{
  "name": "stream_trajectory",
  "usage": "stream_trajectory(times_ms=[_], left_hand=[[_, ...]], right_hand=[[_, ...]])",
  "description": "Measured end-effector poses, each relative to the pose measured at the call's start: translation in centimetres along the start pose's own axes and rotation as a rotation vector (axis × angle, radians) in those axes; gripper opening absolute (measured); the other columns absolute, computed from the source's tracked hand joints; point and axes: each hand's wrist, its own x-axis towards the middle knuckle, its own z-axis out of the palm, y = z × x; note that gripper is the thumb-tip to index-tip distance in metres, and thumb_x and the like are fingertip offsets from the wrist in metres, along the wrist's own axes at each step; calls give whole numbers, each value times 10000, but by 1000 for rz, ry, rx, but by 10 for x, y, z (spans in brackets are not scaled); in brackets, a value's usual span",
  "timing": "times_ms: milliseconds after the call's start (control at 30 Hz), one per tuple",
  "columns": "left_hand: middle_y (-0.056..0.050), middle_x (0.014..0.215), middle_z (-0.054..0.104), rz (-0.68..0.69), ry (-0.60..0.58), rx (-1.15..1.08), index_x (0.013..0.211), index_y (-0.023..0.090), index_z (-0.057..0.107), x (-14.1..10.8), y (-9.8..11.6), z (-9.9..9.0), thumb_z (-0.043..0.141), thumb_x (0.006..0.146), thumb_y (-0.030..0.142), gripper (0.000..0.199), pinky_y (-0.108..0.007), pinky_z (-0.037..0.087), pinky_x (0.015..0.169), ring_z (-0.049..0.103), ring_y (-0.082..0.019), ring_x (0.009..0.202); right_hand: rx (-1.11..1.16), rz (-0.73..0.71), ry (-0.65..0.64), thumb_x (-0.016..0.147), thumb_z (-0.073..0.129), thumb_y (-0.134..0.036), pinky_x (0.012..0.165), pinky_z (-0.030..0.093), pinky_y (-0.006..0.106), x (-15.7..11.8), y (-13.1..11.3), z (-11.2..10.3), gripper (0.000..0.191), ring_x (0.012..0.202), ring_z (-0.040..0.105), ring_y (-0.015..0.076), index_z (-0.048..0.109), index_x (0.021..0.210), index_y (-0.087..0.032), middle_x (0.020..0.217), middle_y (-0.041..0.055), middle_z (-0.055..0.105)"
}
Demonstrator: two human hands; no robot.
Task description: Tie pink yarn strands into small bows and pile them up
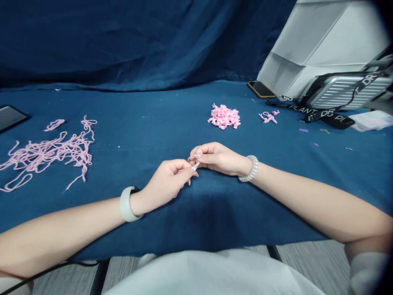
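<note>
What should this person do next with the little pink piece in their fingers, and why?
Probably lay the small pink piece on the pink pile, since the left hand and right hand both pinch it, and that pile looks like similar knotted bits.

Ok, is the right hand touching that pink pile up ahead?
Apart. The head view shows blue cloth plainly between the right hand and the pink pile.

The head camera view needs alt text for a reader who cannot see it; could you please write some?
The person's left hand and right hand pinch a small pink yarn piece above a blue cloth. Loose pink yarn lies to the left, and a heap of knotted pink pieces lies ahead.
</note>
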Motion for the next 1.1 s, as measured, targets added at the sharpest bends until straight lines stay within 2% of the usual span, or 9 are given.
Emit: stream_trajectory(times_ms=[533,767,933,1100], left_hand=[[36,500,481,-49,10,-78,706,164,625,0,-1,-1,573,793,300,169,-163,308,324,370,-56,366],[37,515,484,-44,9,-113,708,168,625,1,-4,-1,563,815,330,204,-157,308,335,374,-52,385],[37,541,489,-22,-5,-157,752,172,634,2,-7,-3,565,827,363,216,-148,301,351,379,-46,407],[39,548,470,-9,-15,-166,783,177,623,1,-9,-3,557,834,402,240,-153,294,344,364,-52,412]], right_hand=[[46,22,40,694,740,-277,731,514,243,1,1,0,186,703,615,89,657,685,-111,733,20,645],[77,7,50,708,726,-307,759,520,259,2,1,0,205,705,621,96,660,685,-114,722,22,649],[166,-11,-7,704,724,-371,786,513,291,1,-1,-3,270,759,640,122,689,800,-121,810,48,683],[79,-41,-106,668,760,-275,806,494,300,-1,0,-4,295,791,641,124,691,926,-149,840,33,687]])
